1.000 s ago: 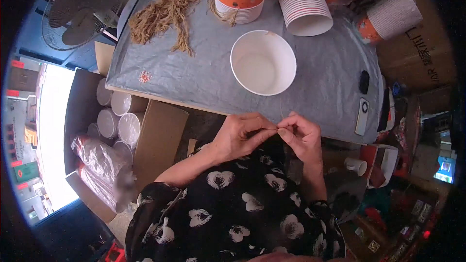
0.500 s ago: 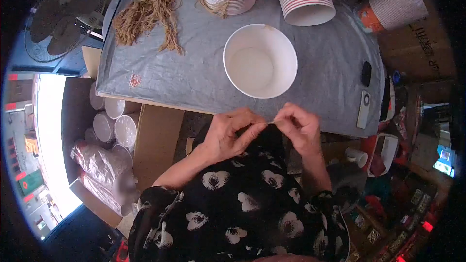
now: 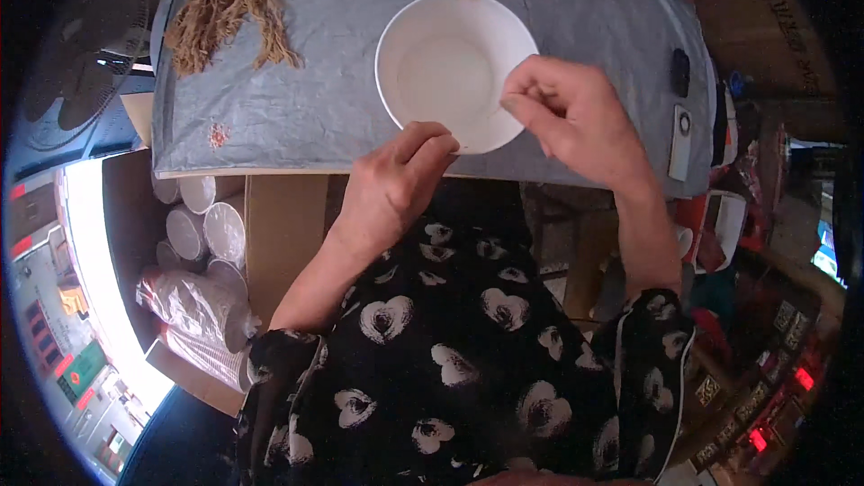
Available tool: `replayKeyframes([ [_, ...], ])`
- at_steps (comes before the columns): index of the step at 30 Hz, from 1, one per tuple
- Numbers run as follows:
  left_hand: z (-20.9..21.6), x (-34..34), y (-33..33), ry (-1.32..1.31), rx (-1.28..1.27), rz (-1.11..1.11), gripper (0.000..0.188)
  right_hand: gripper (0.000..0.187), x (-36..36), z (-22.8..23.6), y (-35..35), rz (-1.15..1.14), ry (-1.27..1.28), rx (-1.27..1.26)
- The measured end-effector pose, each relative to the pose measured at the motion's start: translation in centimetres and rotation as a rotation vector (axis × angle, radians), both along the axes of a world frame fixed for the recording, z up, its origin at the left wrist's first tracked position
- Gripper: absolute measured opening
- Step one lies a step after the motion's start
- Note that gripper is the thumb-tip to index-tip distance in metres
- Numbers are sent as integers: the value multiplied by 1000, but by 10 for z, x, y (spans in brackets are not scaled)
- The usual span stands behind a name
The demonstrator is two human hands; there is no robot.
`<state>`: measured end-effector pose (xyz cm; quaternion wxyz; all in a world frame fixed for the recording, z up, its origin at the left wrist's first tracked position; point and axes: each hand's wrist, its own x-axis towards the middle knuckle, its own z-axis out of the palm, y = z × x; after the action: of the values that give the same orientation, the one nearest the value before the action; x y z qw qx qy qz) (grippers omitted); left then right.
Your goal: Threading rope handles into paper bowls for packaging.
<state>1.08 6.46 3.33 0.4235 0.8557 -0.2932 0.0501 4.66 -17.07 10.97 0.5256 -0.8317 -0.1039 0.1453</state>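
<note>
At the near edge of the grey-covered worktop [image 3: 297, 99], the right hand [image 3: 576, 121] pinches the rim of a round white paper bowl [image 3: 445, 63]; the left hand [image 3: 396, 184], loosely curled and empty, touches its near rim. The bowl looks light, thin and easily crushed, best gripped gently at the rim.

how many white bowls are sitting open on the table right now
1: the bowl sits on the grey table between both hands. Paper tubs at the far edge are cut off, so others may be hidden.

One white round paper bowl [image 3: 450, 67] sitting on the grey table [image 3: 297, 103], two hands, left [image 3: 396, 184], right [image 3: 571, 121], one bundle of tan fibre strands [image 3: 229, 4] lying, two dark remotes [image 3: 681, 108].
</note>
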Motion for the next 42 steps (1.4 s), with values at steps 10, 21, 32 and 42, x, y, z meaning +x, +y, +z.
replayKeyframes([
  [10,1,-28,-3,250,-16,-12,23,11,-13,-15,13,164,117,-231],
  [21,-7,-27,-4,119,-46,-42,20,10,-17,-26,16,220,99,-294],
  [32,-3,-28,-3,205,-30,-26,22,7,-16,-29,17,244,44,-312],
  [42,-5,-27,-3,187,-49,-27,21,3,-19,-29,21,249,83,-356],
])
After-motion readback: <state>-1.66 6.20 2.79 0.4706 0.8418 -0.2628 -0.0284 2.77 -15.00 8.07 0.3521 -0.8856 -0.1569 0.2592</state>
